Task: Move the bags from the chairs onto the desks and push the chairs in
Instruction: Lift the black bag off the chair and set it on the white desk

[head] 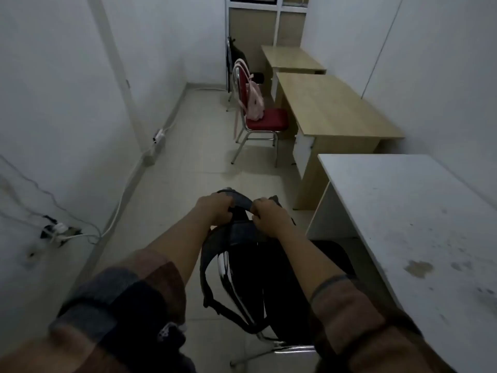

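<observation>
A dark backpack [242,238] sits on the black chair [330,254] just below me. My left hand [215,208] and my right hand [269,215] both grip its top handle, fingers curled round it. Its shoulder straps hang over the chair's chrome back. To the right of the chair stands a white desk [408,216]. Farther ahead a pink backpack [254,102] leans on a red chair [266,119] beside a wooden desk [333,106]. At the far end a dark bag [238,56] sits on another chair, next to a second wooden desk [290,56].
White walls close in on the left and right. Power strips and cables [57,231] lie along the left wall's base, with another strip [158,135] farther on. The tiled floor [188,162] runs between the wall and the chairs. A panelled door stands at the back.
</observation>
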